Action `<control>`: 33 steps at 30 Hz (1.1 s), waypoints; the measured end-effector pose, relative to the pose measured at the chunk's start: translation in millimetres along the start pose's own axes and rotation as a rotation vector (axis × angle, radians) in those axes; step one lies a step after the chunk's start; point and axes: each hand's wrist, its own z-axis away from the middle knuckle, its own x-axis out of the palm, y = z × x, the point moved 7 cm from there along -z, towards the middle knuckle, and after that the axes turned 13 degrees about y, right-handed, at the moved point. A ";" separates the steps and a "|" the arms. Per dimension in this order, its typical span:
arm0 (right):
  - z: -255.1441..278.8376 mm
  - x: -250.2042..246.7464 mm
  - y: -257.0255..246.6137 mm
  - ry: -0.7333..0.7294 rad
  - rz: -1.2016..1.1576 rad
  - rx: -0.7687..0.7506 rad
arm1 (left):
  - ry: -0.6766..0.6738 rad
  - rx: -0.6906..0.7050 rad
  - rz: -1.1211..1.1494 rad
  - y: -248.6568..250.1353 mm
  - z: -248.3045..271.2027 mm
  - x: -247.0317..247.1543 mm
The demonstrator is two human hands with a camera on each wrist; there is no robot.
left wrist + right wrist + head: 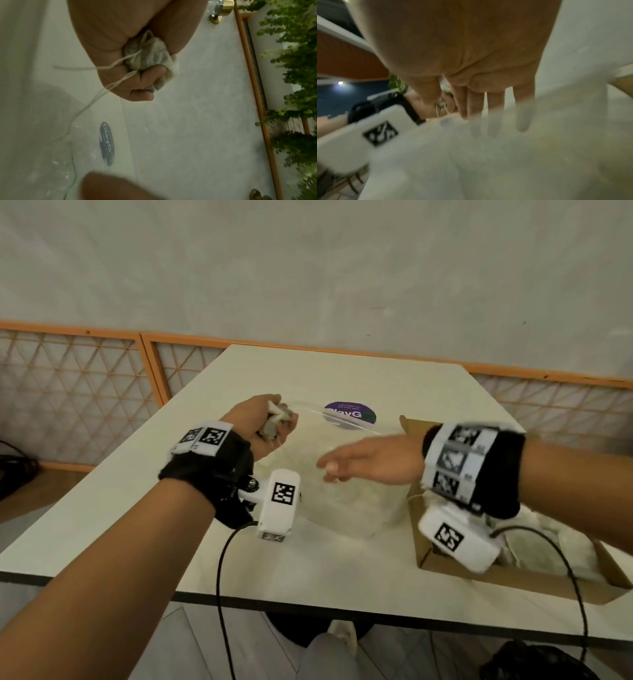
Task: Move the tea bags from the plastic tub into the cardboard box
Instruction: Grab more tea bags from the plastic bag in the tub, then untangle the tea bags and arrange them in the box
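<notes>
My left hand (263,422) is raised over the far left corner of the clear plastic tub (356,508) and grips a bunch of tea bags (277,419). In the left wrist view the fist (130,65) is curled round the crumpled tea bags (150,56), and their strings (89,102) dangle down. My right hand (363,463) reaches across above the tub with straight, spread fingers and holds nothing; its fingers (494,105) look blurred in the right wrist view. The cardboard box (513,577) stands to the right of the tub with white tea bags (561,546) inside.
The tub's clear lid with a purple round sticker (349,414) lies behind the tub on the white table (137,508). Cables (222,577) run from both wrist cameras over the table's near edge. An orange lattice partition (102,388) borders the far side.
</notes>
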 end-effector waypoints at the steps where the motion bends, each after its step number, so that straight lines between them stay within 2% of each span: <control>1: 1.9 11.0 0.4 -0.043 0.018 -0.009 | -0.014 -0.015 0.019 -0.2 -0.6 -3.3; 4: -4.8 17.5 9.6 -0.043 0.079 0.055 | -0.054 -0.049 0.088 0.9 -1.3 -9.5; 7: -10.5 4.5 28.7 0.026 0.324 0.159 | -0.075 -0.084 0.165 1.9 -1.9 -11.2; 9: -9.4 -7.4 37.7 0.076 0.446 0.132 | -0.074 -0.082 0.204 3.0 -0.7 -10.1; 11: -2.6 -25.1 44.2 0.214 0.425 0.096 | -0.107 -0.093 0.277 4.3 3.4 -4.4; 14: 20.1 -53.0 54.4 0.484 0.142 0.053 | -0.227 -0.145 0.428 4.1 19.2 14.0; 16: 45.2 -59.9 63.1 0.601 -0.082 0.032 | -0.295 -0.166 0.477 -1.5 31.8 29.8; 22: 128.1 -24.8 96.1 0.740 -0.416 0.041 | -0.465 -0.322 0.452 -71.6 72.7 94.9; 25: 154.1 -7.9 109.3 0.882 -0.649 0.027 | -0.475 -0.343 0.404 -113.5 85.0 128.2; 29: 157.6 13.0 125.8 0.875 -0.813 0.061 | -0.429 -0.292 0.348 -154.6 93.3 161.2; 33: 154.3 13.0 138.0 0.933 -0.956 0.123 | -0.371 -0.197 0.217 -188.2 89.1 168.1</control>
